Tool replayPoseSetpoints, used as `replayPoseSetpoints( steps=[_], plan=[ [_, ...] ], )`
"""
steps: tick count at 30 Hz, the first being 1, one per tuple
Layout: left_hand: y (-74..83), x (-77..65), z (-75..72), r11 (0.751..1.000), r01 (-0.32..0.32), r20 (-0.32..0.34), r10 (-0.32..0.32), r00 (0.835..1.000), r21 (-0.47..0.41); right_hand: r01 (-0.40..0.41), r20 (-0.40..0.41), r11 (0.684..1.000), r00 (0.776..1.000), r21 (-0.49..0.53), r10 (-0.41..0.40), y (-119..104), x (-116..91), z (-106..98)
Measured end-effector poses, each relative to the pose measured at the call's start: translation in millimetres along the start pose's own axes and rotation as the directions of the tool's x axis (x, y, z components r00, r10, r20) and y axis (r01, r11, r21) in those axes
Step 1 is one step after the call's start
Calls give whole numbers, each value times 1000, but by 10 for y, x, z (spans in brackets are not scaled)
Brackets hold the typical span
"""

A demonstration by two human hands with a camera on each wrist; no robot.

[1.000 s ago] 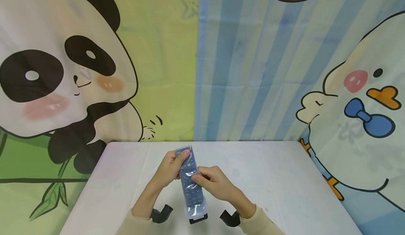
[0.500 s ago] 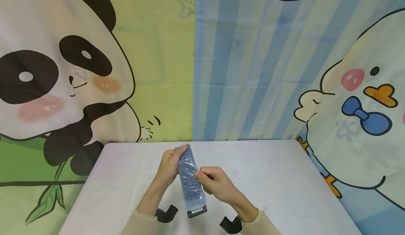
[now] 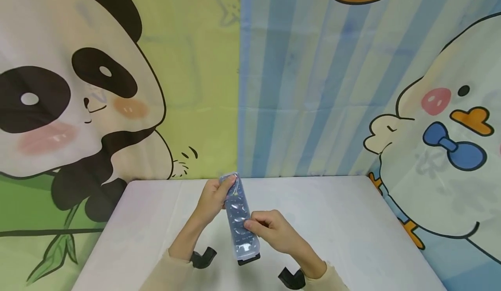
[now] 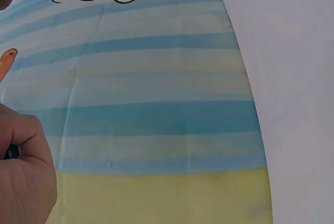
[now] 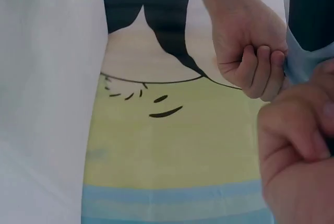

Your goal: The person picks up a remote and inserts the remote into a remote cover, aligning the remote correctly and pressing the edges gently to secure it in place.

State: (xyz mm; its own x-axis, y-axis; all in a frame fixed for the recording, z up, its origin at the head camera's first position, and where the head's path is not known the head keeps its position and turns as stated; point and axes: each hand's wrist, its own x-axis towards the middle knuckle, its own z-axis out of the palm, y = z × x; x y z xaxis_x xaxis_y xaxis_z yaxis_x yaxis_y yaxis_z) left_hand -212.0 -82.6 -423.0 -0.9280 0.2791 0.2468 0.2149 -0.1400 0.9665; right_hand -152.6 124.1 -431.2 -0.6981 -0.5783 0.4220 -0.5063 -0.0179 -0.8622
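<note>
A long dark remote control (image 3: 238, 215) in a clear plastic sleeve is held above the white table in the head view, its upper end leaning left. Its face carries rows of small buttons, and light glints off the plastic. My left hand (image 3: 211, 199) grips the upper end, thumb lying across the front. Lower down, my right hand (image 3: 274, 230) pinches the right edge between thumb and curled forefinger. A black end shows below the sleeve. In the right wrist view, the left hand (image 5: 253, 51) has curled fingers beside the remote's dark back (image 5: 310, 10).
The white table (image 3: 332, 230) stretches below both hands. Behind it hangs a printed cloth (image 3: 195, 86) with a panda and a duck-like bird. Black wrist straps (image 3: 203, 257) sit at both cuffs.
Both hands have raised the remote slightly and tilted it a little. Less of its black lower end shows than half a second ago. The right hand has slid slightly lower along the edge.
</note>
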Motion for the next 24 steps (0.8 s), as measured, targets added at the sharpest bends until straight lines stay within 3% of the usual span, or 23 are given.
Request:
replayPoseSetpoints(
  steps=[3, 7, 12, 19, 24],
  plan=[
    [-10, 38, -39, 999, 37, -22, -37, 999, -8, 8, 16, 999, 1000, 40, -9, -4, 39, -2],
    [-65, 65, -71, 988, 104, -64, -112, 992, -111, -47, 48, 991, 998, 128, 42, -30, 54, 24],
    [-124, 95, -35, 975, 107, -65, -122, 990, -193, -54, 54, 985, 997, 163, 46, -63, -26, 40],
    [-91, -21, -29, 996, 73, 51, -70, 996, -55, -29, 44, 997, 999, 69, 26, 16, -87, 93],
    [-33, -5, 49, 999, -4, 143, -1, 990, 35, -72, -75, 997, 995, -20, 70, 94, -2, -66]
  ],
)
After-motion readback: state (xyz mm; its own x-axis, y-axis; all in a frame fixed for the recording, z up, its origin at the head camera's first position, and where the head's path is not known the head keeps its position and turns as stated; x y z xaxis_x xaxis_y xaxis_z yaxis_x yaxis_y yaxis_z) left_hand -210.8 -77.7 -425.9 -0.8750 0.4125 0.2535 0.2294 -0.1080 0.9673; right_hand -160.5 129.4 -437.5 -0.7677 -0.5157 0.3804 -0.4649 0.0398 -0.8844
